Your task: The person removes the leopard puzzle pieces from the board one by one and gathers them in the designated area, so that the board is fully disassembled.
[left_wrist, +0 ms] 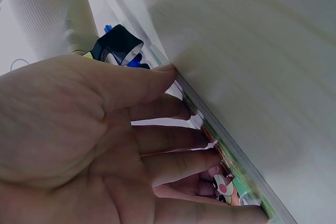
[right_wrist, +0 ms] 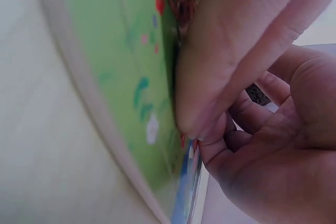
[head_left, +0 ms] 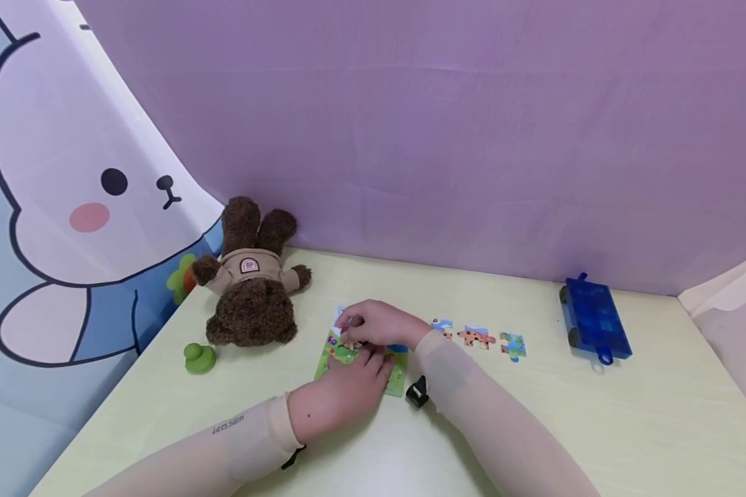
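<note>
A colourful jigsaw puzzle board (head_left: 396, 381) lies flat on the table with both hands over it. My left hand (head_left: 342, 395) rests on its near part, fingers long and fairly straight, fingertips at the surface in the left wrist view. Just behind it, my right hand (head_left: 382, 323) bends its fingers down over the upper left of the board. It pinches a small puzzle piece, mostly hidden by the fingers; red bits show at the fingertips in the right wrist view. A cartoon animal face (left_wrist: 223, 187) shows between the left fingers in the left wrist view.
Loose puzzle pieces lie right of the board, among them an orange one (head_left: 475, 337) and a blue-green one (head_left: 513, 346). A blue toy cart (head_left: 597, 317) stands far right. Left are a brown teddy bear (head_left: 251, 314) and a green toy duck (head_left: 199, 359). Purple cloth (head_left: 441, 152) hangs behind.
</note>
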Demonstrator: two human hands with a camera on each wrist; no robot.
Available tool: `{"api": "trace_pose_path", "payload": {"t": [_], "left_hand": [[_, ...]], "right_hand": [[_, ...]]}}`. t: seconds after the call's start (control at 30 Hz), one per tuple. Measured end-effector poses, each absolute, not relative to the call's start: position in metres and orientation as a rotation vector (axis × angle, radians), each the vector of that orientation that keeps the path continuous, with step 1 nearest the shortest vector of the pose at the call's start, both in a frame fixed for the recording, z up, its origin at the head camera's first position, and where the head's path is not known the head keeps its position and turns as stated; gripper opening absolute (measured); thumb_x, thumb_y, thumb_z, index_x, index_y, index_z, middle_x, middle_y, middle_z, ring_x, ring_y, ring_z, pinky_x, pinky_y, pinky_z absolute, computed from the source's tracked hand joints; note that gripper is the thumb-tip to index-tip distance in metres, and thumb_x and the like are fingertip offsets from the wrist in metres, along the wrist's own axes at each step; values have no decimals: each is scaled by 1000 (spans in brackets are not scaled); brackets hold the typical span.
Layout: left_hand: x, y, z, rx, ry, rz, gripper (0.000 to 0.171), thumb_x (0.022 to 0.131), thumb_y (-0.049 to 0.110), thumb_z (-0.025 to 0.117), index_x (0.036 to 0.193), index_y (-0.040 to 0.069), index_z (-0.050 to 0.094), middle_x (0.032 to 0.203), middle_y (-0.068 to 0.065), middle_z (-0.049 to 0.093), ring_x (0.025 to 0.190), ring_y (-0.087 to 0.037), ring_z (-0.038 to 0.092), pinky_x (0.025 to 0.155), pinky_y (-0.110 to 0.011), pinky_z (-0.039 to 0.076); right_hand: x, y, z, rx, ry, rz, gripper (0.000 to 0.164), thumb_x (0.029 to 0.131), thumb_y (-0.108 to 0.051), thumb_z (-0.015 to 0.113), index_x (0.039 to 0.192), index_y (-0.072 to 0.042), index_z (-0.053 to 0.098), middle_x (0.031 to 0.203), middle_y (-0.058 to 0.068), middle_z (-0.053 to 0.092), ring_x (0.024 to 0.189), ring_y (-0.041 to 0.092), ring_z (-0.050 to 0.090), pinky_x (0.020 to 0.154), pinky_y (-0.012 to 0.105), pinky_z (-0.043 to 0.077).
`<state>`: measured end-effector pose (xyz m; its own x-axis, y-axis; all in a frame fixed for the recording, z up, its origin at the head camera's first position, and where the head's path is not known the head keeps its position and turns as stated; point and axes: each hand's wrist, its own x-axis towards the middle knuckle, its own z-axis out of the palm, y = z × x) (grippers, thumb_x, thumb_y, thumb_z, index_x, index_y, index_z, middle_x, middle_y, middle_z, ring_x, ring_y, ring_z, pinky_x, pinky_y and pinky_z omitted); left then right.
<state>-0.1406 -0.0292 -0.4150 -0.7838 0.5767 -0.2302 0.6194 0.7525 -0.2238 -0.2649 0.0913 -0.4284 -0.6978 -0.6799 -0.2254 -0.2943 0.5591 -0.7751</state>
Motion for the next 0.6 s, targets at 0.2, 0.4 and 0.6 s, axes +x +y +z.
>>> {"api": "trace_pose_path", "payload": {"t": [0.2,0.4,0.6], "left_hand": [[-140,-29,-414,965,2797,-441,52,112,22,53,163,14,46,170,-10,44,156,-28,43,84,-65,66],[-140,-29,-412,978,2793,-460,52,112,22,54,163,14,46,170,-10,44,156,-28,44,84,-64,67],[-141,-29,-412,955,2765,-437,56,111,22,56,164,14,44,171,-11,43,157,-29,45,90,-66,64]], "right_hand": [[-265,92,-432,-768,2274,-1042,19,105,-19,68,122,-18,76,99,-5,77,85,9,64,90,31,54],[-264,94,-432,-732,2248,-1103,18,105,-19,67,122,-17,76,101,-2,79,87,10,67,89,30,54],[-267,100,-429,-661,2282,-1198,25,107,-28,66,130,-22,74,109,1,78,97,13,70,86,31,58]]}}
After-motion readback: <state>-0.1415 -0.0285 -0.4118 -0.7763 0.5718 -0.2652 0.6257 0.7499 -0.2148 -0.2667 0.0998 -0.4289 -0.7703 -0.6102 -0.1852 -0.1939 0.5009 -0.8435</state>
